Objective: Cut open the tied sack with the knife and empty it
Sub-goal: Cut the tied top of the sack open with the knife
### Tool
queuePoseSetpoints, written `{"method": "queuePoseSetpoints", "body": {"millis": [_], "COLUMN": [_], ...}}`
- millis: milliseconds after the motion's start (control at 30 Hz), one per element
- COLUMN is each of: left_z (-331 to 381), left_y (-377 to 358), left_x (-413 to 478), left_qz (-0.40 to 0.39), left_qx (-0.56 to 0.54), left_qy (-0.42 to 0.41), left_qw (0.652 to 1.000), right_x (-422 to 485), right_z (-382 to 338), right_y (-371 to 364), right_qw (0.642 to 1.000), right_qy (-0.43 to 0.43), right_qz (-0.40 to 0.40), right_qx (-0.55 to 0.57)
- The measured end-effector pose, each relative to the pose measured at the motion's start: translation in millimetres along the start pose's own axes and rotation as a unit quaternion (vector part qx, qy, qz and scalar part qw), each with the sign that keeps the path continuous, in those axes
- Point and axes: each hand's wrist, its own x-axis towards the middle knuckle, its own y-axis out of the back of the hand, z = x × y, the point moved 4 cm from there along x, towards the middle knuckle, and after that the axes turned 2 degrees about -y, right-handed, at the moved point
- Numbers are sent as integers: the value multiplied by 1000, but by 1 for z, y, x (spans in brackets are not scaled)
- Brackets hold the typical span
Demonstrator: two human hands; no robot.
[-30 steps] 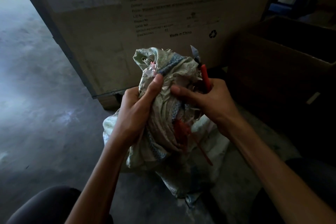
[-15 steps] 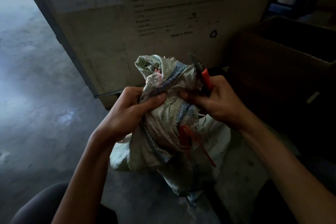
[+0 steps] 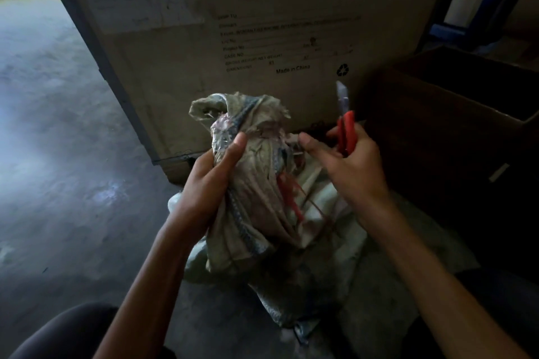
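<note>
Printed cardboard carton (image 3: 262,23) on concrete floor (image 3: 58,154), open box (image 3: 466,114) beside.

Grubby woven sack (image 3: 256,198), neck bunched upright; red-handled knife (image 3: 345,125) (blade up) just beside it.

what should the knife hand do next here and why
Probably bring the knife down to the tie at the sack's neck. The left hand grips the bunched neck just below it, while the right hand holds the blade pointing up, clear of the sack, which looks still tied.
</note>
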Motion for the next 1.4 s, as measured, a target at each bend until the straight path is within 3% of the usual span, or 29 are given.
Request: {"method": "queuePoseSetpoints", "body": {"millis": [67,133,200,400,567,767,933,1133,1267,1400], "left_z": [3,5,4,13,38,48,44,28,24,22], "left_y": [-9,-18,-23,-16,31,54,55,33,35,39], "left_x": [1,0,-2,-7,-7,-7,-7,-9,-7,-9], "left_qz": [-52,-105,-105,-18,104,139,147,41,170,200], "left_qx": [-54,-94,-85,-58,21,95,146,37,84,102], "left_qy": [3,12,26,-48,-80,-122,-120,-26,-65,-69], "left_qw": [997,990,990,997,991,978,971,998,980,972], "right_x": [-5,-12,-20,-25,-26,-22,-19,-23,-21,-20], "right_z": [-4,-7,-9,-22,-31,-47,-46,-49,-54,-62], "right_y": [-1,-11,-19,-25,-14,17,25,12,4,5], "right_qw": [1000,997,993,978,954,936,951,969,978,982], "right_qy": [-9,-20,-19,60,43,64,76,28,-7,-8], "right_qz": [2,-57,-105,-199,-292,-343,-296,-243,-207,-185], "right_qx": [16,40,43,20,61,47,33,29,32,32]}}
